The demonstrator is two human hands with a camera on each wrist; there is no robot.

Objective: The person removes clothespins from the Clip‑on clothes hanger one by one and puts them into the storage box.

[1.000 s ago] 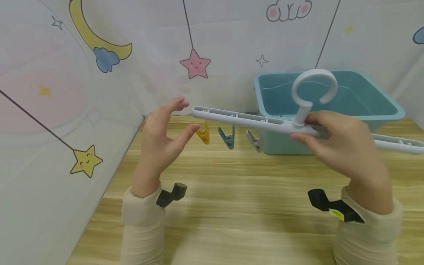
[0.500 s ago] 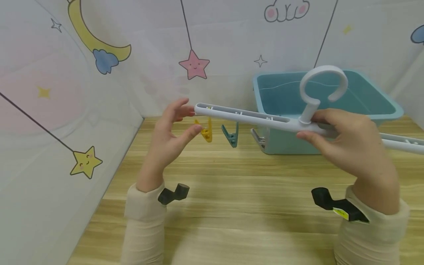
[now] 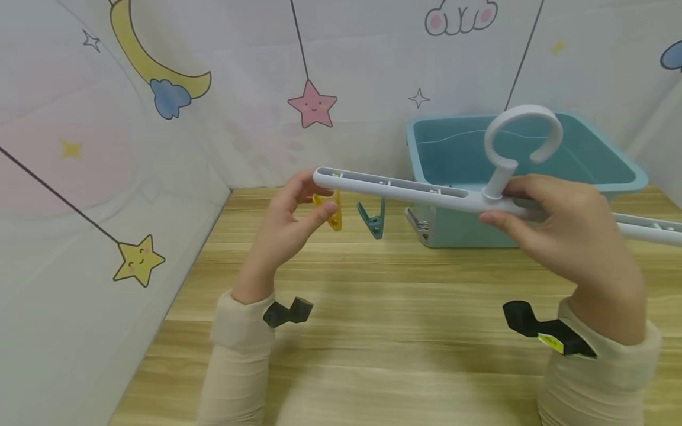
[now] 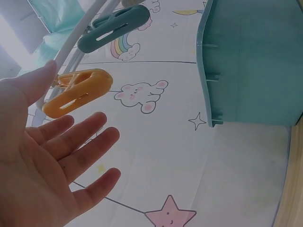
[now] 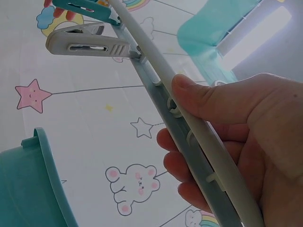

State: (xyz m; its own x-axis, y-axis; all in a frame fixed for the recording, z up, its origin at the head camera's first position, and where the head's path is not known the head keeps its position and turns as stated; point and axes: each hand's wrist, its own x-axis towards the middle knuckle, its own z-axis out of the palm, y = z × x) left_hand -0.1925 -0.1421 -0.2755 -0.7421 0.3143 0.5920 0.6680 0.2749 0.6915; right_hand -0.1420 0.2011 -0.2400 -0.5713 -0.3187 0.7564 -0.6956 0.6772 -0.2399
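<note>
While the right hand (image 3: 581,236) clamps the hanger (image 3: 415,196) just beside its hook (image 3: 524,110), the left hand (image 3: 282,231) reaches to the far left end, its digits apart around the yellow clip (image 4: 90,86). The left wrist view shows its fingers spread below that clip and the thumb tip at its upper edge; whether the thumb presses or merely overlaps it, I cannot tell. In the head view, the thumb covers part of the clip, and the other fingertips are partly lost behind it.

The hanger is held above the tabletop (image 3: 383,331), tilted down to the right, where the head view cuts off its end. The green clip (image 3: 376,222) hangs next in line, then the grey clip (image 5: 87,41), which is hard to pick out against the bin (image 3: 469,229) in the head view but plain from the right wrist. That view trims the green clip at the top edge and shows only a sliver of the yellow one.

The right fingers, hidden behind the hanger from above, curl under it in the right wrist view. Hanger and hand also mask part of the bin's front rim.
</note>
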